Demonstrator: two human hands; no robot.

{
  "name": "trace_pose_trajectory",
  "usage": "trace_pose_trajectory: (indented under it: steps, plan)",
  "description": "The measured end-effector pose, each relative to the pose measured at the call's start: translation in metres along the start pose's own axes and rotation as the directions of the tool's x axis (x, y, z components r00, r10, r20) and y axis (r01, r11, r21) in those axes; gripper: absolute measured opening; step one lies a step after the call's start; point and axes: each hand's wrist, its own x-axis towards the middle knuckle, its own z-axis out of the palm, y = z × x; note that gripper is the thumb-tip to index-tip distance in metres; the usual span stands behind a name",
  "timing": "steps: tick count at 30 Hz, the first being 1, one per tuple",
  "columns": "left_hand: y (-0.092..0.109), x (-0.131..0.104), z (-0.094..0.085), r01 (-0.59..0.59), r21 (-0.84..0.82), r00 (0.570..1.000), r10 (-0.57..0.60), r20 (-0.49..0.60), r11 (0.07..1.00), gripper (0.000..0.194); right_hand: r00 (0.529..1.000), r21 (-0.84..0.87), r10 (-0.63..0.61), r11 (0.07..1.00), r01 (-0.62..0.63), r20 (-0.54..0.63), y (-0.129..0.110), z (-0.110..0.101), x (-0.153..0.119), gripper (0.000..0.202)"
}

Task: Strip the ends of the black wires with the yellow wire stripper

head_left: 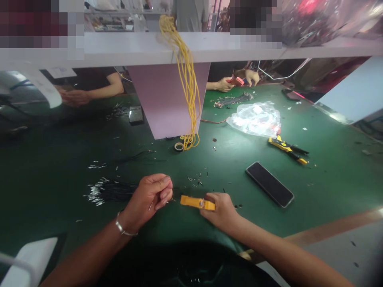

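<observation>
My left hand [152, 195] is closed in a pinch beside the black wire bundle. A thin dark wire faintly shows at its fingertips, and a small metal tip peeks out below the fingers. Just to the right, my right hand [223, 207] is wrapped round yellow crimping pliers [194, 202], their head pointing at my left hand with a small gap between. The bundle of black wires [116, 191] with silver terminals lies to the left, partly behind my left hand. Several loose terminals [197, 180] are scattered on the green table beyond the pliers.
A phone [269, 184], yellow-black pliers [289, 150] and a clear bag of small parts [255, 118] lie to the right. Yellow wires [188, 79] hang from the shelf [119, 50] beside a tape roll [178, 146]. Across the table, a co-worker's hands hold a red tool [237, 81].
</observation>
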Motion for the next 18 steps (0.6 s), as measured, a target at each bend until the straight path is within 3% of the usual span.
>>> trace_pose_trajectory:
  steps: [3, 8, 13, 18]
  plan:
    - [-0.004, 0.002, -0.001, 0.031, 0.013, 0.999, -0.031, 0.033, 0.999, 0.031, 0.964, -0.253, -0.264, 0.934, 0.252, -0.013, 0.012, -0.006, -0.002, 0.008]
    - [-0.012, 0.005, 0.001, 0.034, -0.003, 0.998, -0.033, 0.052, 0.999, 0.03, 0.927, -0.298, -0.374, 0.889, 0.348, -0.032, 0.016, -0.01, -0.007, 0.015]
    - [-0.019, 0.006, -0.002, 0.092, -0.067, 0.991, -0.085, 0.099, 0.994, 0.029, 0.971, -0.135, -0.229, 0.967, 0.218, -0.072, 0.009, -0.004, -0.012, 0.02]
    - [-0.025, 0.003, -0.002, 0.101, -0.11, 0.989, -0.088, 0.116, 0.989, 0.03, 0.994, 0.099, 0.101, 0.99, -0.097, -0.038, 0.007, 0.003, -0.008, 0.018]
